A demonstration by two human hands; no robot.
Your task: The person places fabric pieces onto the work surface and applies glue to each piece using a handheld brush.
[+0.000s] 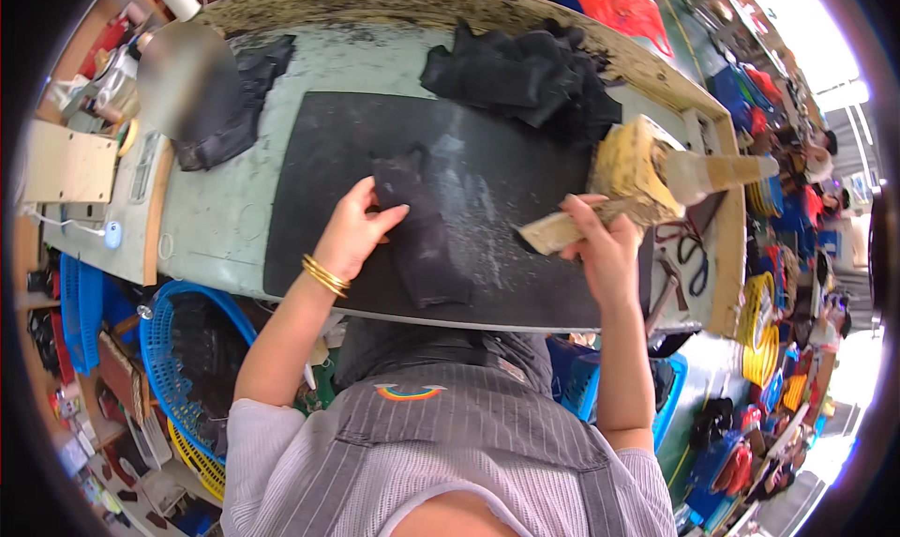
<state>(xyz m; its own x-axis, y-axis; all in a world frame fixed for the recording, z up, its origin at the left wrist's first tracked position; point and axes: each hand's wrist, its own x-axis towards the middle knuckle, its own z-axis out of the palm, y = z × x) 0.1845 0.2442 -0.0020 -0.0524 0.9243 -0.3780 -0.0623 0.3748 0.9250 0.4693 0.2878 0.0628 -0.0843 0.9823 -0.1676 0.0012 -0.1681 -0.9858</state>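
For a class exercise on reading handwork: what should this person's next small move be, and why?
Probably the right hand should bring the flat, dark-tipped tool leftward to the black piece. The tool's tip is over the black mat, apart from the piece, while the left hand is at the piece's upper left edge, seemingly placed to steady it.

Mat [323, 143] is black, streaked whitish; cloth [431, 251] at its centre is plain black. Tabletop [220, 227]: pale grey-green. Brush [553, 232], 3 o'clock: beige, dark tip. Tub [621, 157], 2 o'clock: dirty yellow. Pile [516, 77], 1 o'clock: black; bag [623, 12] beyond: red. Bangles [325, 276], 9 o'clock: gold. Basket [155, 335], 8 o'clock: blue. Apron [412, 424], 6 o'clock: dark grey, light pinstripes; rainbow-striped patch [410, 392]. Shirt [258, 453], 7 o'clock: pale grey.
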